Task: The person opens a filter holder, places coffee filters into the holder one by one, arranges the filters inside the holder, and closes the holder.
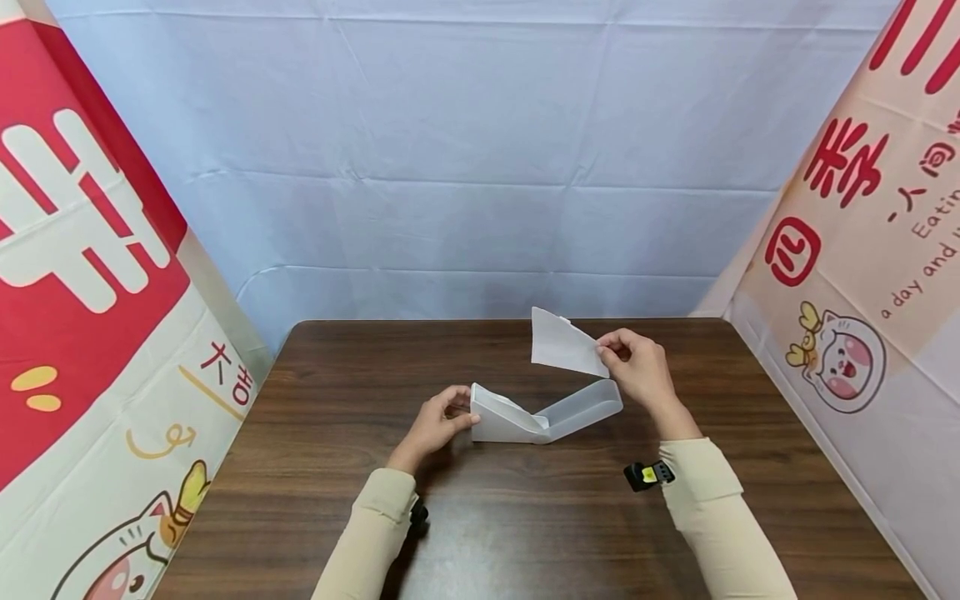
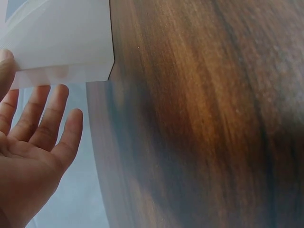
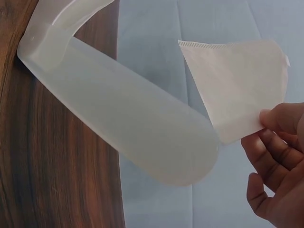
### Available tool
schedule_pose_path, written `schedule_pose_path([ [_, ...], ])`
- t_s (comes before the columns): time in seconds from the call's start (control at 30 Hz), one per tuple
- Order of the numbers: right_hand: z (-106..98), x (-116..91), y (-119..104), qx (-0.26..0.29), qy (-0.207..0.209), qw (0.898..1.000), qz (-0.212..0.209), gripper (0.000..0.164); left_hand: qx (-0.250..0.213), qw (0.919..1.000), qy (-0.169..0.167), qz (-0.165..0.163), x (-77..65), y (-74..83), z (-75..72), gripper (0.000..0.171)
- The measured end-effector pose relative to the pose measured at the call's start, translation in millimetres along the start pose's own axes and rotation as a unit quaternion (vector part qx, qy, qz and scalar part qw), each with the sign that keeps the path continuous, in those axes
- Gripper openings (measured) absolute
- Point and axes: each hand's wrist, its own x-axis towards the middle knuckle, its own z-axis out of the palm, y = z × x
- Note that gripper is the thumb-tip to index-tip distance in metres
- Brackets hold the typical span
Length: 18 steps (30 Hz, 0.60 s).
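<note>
A translucent white plastic case [image 1: 501, 423] stands on the table with its rounded lid [image 1: 588, 407] swung out to the right. White paper shows inside the case, probably more filters. At the case's left end my left hand [image 1: 435, 423] holds it, thumb on the near face and fingertips at the end and far side. My right hand [image 1: 641, 371] pinches one corner of a white paper coffee filter [image 1: 566, 343] between thumb and fingers, above and behind the lid. In the right wrist view the filter [image 3: 237, 85] is flat, with a crimped edge.
The dark wooden table [image 1: 337, 367] ends at a pale cloth backdrop [image 1: 465, 225]. Printed cloths hang on the left [image 1: 82, 250] and right [image 1: 862, 275]. A black wrist camera [image 1: 645, 476] sits by the right cuff.
</note>
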Motion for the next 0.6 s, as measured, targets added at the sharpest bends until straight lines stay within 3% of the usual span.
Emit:
schedule_pose_path([
  [0.6,3.7,-6.1,-15.2,0.037,-0.040,0.998,-0.041,0.007,0.001,1.0000,-0.003,-0.007,-0.2,0.1,-0.5,0.031],
])
